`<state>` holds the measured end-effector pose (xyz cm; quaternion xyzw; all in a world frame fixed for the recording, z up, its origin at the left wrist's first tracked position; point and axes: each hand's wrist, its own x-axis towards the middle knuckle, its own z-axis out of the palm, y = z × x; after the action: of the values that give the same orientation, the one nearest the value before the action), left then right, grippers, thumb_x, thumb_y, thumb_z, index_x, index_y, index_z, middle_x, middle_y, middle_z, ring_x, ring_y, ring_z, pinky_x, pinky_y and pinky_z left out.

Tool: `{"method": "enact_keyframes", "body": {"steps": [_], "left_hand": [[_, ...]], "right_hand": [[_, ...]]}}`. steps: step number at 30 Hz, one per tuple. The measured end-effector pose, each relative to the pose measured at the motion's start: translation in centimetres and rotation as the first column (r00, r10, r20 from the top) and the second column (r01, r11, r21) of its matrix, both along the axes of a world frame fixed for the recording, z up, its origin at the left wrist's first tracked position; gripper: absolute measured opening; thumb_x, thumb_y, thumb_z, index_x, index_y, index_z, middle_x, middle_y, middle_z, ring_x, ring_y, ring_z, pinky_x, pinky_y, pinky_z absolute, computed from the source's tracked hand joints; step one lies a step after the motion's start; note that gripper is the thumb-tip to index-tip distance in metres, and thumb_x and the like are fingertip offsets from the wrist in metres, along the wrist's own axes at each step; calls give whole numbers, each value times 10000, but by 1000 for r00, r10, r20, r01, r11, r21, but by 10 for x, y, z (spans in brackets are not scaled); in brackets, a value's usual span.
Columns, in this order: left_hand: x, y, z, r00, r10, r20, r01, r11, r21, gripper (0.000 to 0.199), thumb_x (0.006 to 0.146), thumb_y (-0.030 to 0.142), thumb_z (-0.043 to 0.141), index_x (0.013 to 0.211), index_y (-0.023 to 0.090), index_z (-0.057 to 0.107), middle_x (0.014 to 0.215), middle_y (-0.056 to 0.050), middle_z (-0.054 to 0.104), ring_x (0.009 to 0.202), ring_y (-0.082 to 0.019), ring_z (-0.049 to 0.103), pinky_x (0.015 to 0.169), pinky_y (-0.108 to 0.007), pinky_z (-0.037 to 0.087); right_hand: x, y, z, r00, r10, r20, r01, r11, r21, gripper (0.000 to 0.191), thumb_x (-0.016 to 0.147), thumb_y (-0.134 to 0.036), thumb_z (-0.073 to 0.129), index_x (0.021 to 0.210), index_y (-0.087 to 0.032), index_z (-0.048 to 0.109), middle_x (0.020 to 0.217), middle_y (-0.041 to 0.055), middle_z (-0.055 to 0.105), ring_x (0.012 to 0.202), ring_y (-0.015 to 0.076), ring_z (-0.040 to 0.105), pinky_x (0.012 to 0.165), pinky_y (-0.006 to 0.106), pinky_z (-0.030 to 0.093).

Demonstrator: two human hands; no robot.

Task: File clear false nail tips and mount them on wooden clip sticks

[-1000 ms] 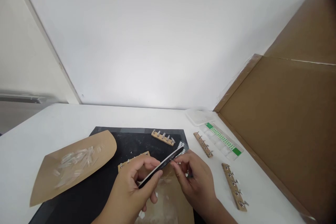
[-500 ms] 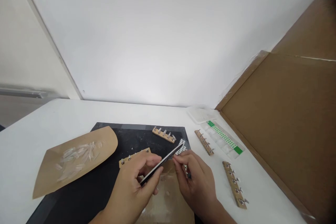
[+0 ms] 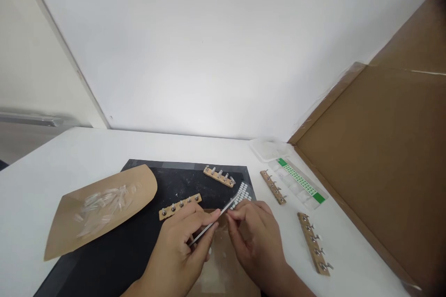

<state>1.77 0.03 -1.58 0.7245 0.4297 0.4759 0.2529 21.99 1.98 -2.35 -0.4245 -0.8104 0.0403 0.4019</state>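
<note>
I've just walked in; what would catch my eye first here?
Probably the hands at bottom centre: the left hand pinches a thin strip, with the right hand close beside it. On the left, clear pieces lie scattered on a tan sheet; at right, a green-and-white patterned strip stands out.

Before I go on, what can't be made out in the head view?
All in the head view:
- Lower end of the thin strip: hidden by the left hand.
- Whether the right hand pinches anything: too small, and its own fingers cover the spot.
- Count of the clear pieces: blurred and overlapping.
- Near end of the brown sheet: cut off by the bottom edge.
</note>
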Motion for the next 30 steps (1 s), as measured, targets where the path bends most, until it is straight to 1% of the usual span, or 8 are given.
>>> {"method": "enact_keyframes", "body": {"steps": [2, 6, 11, 13, 20, 24, 27, 30], "left_hand": [[0, 0, 0, 1000, 0, -7, 0, 1000, 0, 225, 1029, 174, 639, 1153, 232, 817, 717, -1, 699, 619, -136, 675, 603, -224, 540], [0, 0, 0, 1000, 1, -6, -1, 999, -54, 222, 1035, 191, 627, 1142, 229, 817, 723, -2, 692, 604, -132, 668, 580, -223, 520], [1, 0, -1, 1000, 3, -27, -3, 1000, -18, 203, 1026, 193, 639, 1155, 241, 789, 815, -17, 734, 711, -156, 713, 695, -251, 568], [1, 0, -2, 998, -18, -53, 17, 999, -35, 200, 1028, 193, 627, 1164, 236, 767, 856, -27, 743, 739, -163, 723, 703, -255, 572], [1, -3, -10, 975, -128, -180, 121, 991, -52, 202, 971, 135, 595, 1084, 239, 726, 907, -35, 730, 757, -184, 719, 679, -278, 562], [0, -4, -14, 949, -146, -279, 131, 989, -72, 163, 953, 137, 611, 1055, 224, 703, 953, -47, 735, 765, -194, 731, 685, -292, 581], [0, -2, -15, 947, -117, -298, 114, 993, -29, 129, 925, 161, 669, 1038, 218, 695, 868, -39, 727, 785, -223, 730, 688, -309, 590], [0, 0, -13, 957, -104, -272, 113, 994, 15, 103, 981, 146, 608, 984, 214, 686, 836, -41, 728, 817, -231, 723, 723, -328, 608]], "right_hand": [[0, 0, 0, 1000, 20, -4, -20, 1000, -21, 173, 1020, -99, 600, 912, -228, 558, 764, -33, 653, 665, 165, 630, 730, 341, 388], [2, 0, 1, 996, -71, -51, 70, 997, -31, 130, 1022, -134, 616, 956, -240, 583, 779, -24, 681, 675, 184, 655, 710, 343, 422], [-1, -4, 4, 995, 44, -90, -49, 997, -59, 155, 1008, -105, 607, 943, -246, 594, 761, -29, 683, 652, 173, 663, 702, 341, 456], [0, -4, 5, 983, 5, -181, -16, 998, -61, 138, 1013, -122, 619, 955, -247, 607, 784, -17, 683, 680, 179, 667, 699, 336, 479], [16, 10, 1, 837, -285, -468, 229, 958, -173, 113, 1076, -345, 625, 1085, -234, 608, 936, 42, 656, 830, 210, 676, 743, 341, 560], [13, 9, 0, 769, -267, -582, 175, 962, -210, 226, 1101, -391, 587, 1263, -238, 549, 930, 33, 631, 811, 193, 649, 699, 321, 549], [11, 7, 8, 704, -204, -680, 155, 979, -133, 173, 1123, -356, 551, 1255, -246, 536, 804, -15, 588, 665, 154, 572, 609, 285, 490], [20, 11, 21, 633, -194, -750, 223, 973, -64, 154, 1114, -333, 581, 1227, -247, 523, 705, -56, 551, 580, 137, 503, 563, 273, 436]]}}
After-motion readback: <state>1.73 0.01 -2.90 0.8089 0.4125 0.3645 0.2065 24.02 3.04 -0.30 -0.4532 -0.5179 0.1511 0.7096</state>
